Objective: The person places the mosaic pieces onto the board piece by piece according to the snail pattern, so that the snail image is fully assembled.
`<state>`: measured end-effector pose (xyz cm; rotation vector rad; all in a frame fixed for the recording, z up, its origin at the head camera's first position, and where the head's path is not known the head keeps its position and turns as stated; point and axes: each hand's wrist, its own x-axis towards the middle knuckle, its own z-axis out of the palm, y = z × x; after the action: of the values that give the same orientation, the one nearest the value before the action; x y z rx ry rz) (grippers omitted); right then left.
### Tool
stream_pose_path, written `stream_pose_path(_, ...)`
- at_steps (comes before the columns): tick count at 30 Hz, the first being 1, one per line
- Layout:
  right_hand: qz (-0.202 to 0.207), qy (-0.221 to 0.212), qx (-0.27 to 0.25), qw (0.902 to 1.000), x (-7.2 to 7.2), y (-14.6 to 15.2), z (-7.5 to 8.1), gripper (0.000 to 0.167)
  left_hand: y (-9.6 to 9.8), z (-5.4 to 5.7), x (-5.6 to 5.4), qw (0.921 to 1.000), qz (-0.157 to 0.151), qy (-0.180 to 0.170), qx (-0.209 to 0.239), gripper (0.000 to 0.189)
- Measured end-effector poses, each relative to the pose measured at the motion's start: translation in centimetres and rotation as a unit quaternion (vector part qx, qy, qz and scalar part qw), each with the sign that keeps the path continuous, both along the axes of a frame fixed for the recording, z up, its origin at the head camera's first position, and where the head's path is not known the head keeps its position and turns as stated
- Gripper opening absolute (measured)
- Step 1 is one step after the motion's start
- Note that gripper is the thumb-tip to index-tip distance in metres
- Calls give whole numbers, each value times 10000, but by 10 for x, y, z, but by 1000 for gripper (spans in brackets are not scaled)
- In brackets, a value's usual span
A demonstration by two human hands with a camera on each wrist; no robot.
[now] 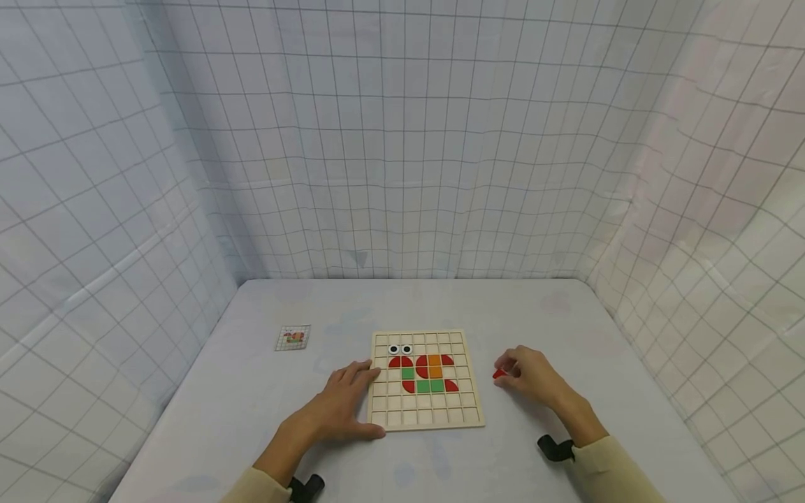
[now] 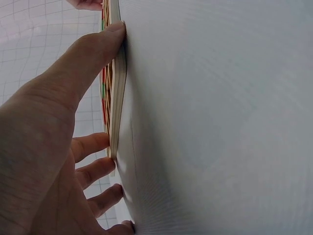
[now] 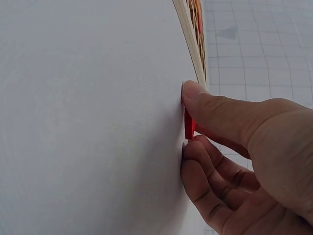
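Note:
A square wooden grid board (image 1: 424,418) lies on the table, with red, green and orange tiles and two round eye pieces (image 1: 400,349) set in its cells. Along the board's left side rests my left hand (image 1: 342,405), fingers spread, thumb against the near edge. In the left wrist view, that thumb and some fingertips touch the board's rim (image 2: 117,98). Right of the board, my right hand (image 1: 531,377) pinches a small red tile (image 1: 499,374) low at the table surface. The right wrist view shows this red tile (image 3: 189,126) between thumb and fingers; its full shape is hidden.
A small picture card (image 1: 293,338) with a coloured figure on a grid lies at the left of the white table (image 1: 534,307). Grid-patterned white sheets (image 1: 402,161) hang behind the table and on both sides.

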<state>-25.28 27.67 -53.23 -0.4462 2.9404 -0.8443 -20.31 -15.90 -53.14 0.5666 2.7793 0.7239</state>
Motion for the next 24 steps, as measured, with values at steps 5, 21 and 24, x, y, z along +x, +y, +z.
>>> stream_pose_path(5, 14, 21, -68, 10000, 0, -3, 1, 16, -1, -1, 0, 10000, -24, 26, 8, 118)
stream_pose_path(21, 775, 311, -211, 9963, -7, -13, 1, 15, 0, 0, 0, 10000, -23, 22, 26, 118)
stream_pose_path(24, 916, 373, -216, 9949, -9, -19, 2, 15, 0, 0, 1, 10000, -8, 7, 30, 118)
